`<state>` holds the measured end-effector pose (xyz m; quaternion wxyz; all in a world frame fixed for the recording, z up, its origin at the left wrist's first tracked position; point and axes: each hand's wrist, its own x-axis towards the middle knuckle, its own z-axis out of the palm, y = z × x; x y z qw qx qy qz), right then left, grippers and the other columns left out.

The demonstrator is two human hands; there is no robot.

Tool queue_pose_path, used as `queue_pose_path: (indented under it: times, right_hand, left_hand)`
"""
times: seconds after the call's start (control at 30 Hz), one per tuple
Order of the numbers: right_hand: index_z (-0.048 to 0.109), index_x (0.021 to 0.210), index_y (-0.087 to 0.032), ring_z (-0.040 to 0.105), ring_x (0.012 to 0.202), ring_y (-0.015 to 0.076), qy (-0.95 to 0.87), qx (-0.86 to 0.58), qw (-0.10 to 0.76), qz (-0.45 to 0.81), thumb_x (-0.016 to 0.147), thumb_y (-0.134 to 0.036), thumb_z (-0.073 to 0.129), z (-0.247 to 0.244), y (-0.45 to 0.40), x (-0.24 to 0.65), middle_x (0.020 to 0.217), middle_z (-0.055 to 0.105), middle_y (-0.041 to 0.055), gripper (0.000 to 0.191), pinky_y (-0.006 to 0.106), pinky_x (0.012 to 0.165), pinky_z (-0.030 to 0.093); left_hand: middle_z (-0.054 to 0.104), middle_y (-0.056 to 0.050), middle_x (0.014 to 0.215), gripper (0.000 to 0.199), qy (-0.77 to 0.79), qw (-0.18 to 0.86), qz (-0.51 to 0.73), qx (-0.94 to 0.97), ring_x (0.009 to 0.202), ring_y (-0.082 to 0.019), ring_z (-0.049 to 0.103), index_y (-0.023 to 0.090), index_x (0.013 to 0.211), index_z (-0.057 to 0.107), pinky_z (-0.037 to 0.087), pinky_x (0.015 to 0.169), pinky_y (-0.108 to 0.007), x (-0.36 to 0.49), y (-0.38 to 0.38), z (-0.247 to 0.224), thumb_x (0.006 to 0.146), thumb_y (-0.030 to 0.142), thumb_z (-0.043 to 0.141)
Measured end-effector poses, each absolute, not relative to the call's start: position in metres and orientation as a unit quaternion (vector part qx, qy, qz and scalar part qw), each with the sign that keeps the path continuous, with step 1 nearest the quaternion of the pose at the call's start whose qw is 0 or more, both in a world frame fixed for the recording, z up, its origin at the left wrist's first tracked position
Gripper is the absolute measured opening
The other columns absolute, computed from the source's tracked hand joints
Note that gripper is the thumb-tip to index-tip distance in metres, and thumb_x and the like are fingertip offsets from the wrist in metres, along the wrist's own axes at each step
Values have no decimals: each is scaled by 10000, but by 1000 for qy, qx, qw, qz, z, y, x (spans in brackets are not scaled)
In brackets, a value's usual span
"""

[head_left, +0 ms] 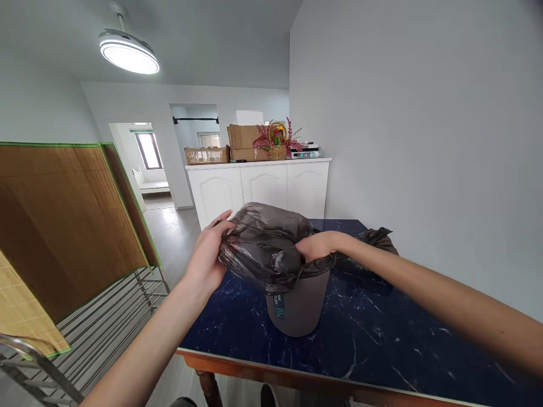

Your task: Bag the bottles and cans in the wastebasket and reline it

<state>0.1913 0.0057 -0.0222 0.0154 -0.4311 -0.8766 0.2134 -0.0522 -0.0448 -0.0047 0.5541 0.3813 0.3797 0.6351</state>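
A grey bin [297,314] with a dark label stands upright on the blue marble-patterned table. Over its top spreads a thin black plastic bag [271,254], crumpled and partly puffed up. My left hand [210,251] grips the bag's left edge between thumb and fingers. On the right, my right hand [318,246] reaches into the bag near the bin's rim, its fingers hidden by the plastic. Another bunch of black plastic [379,240] lies on the table behind my right forearm.
The blue table [360,339] meets the wall on the right. A metal rack [106,333] with a bamboo mat [68,215] stands at left. Behind is a white cabinet [263,183] bearing cardboard boxes [244,141] and a flower basket [278,151].
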Motion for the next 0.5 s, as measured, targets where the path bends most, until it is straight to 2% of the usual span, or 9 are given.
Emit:
queue_pose_path:
  times: [0.07,0.13,0.23,0.33,0.43,0.5]
  right_hand:
    - [801,1134,-247,754,1038,282,-873,-419,32,246,776,-412,836,-19,7,201,1162,808,40,395,312,838,605]
    - [742,1282,-241,746,1125,270,-855,-414,88,300,807,-445,826,-16,9,216,1289,774,53,524,329,942,605]
    - [668,1377,-200,760,1105,273,-789,-449,254,335,855,-500,806,-20,19,235,1264,779,109,617,388,966,625]
    - [605,1419,-178,729,1171,288,-731,-504,373,270,944,-516,707,-32,34,245,1363,725,159,592,423,971,624]
    - [619,1404,-184,640,1321,324,-709,-549,384,220,972,-576,656,-44,50,249,1502,635,172,584,452,1068,560]
    - [690,1328,-201,646,1313,342,-710,-568,359,211,964,-654,636,-49,58,252,1448,682,160,584,452,1087,539]
  left_hand:
    - [702,1,748,652,392,543,631,391,527,-119,626,124,1349,651,485,506,-217,-58,-41,-8,706,103,759]
    - [744,-23,804,637,402,530,626,409,598,-139,672,130,1305,671,501,541,-226,-63,-37,-12,687,143,825]
    - [788,-57,942,600,410,487,610,472,745,-169,724,168,1197,722,530,625,-241,-68,-24,-22,654,284,951]
    - [792,-75,1063,527,425,406,575,569,866,-185,725,180,1006,779,536,703,-245,-70,3,-39,627,488,975]
    - [794,-75,1030,516,460,329,544,620,853,-193,706,180,881,776,511,672,-251,-71,41,-59,655,628,892]
    - [786,-67,929,498,482,312,527,627,789,-187,689,182,832,749,480,615,-249,-72,64,-73,686,651,834]
